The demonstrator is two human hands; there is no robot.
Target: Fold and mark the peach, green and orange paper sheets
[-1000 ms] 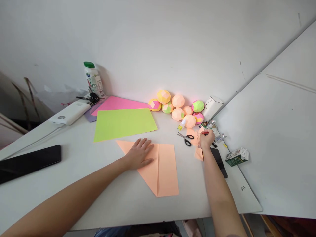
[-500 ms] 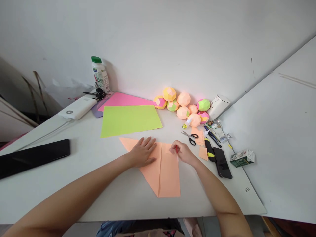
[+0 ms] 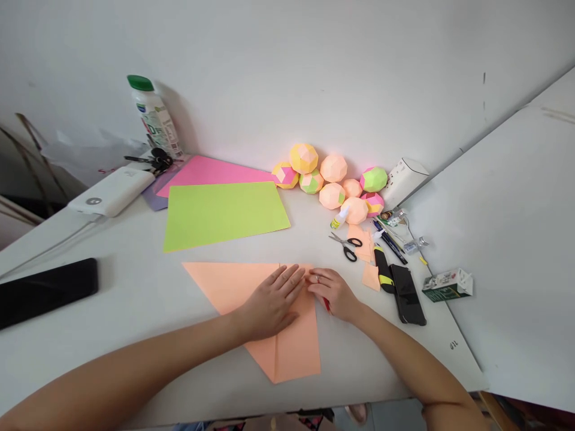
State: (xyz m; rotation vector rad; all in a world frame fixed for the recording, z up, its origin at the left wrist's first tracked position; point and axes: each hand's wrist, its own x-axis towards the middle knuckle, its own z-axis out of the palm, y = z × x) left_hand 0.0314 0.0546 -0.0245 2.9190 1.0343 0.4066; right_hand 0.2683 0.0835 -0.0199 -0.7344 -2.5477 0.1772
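Peach sheet [image 3: 298, 344], already folded, under flat, spread left hand [image 3: 270, 304]; right hand [image 3: 338, 294], grip curled round red implement [image 3: 327, 304]; green sheet [image 3: 224, 215], uncreased.

The folded peach sheet [image 3: 233, 284] looks like smooth, matt paper. Beyond it, the green sheet [image 3: 224, 215] and the faceted balls [image 3: 333, 168] look like matt paper too. To its right, the scissors [image 3: 345, 243] have metal blades and smooth black plastic handles; farther right of it, the phone's [image 3: 406, 293] screen is glossy. Beneath it, the tabletop [image 3: 144, 293] looks smooth.
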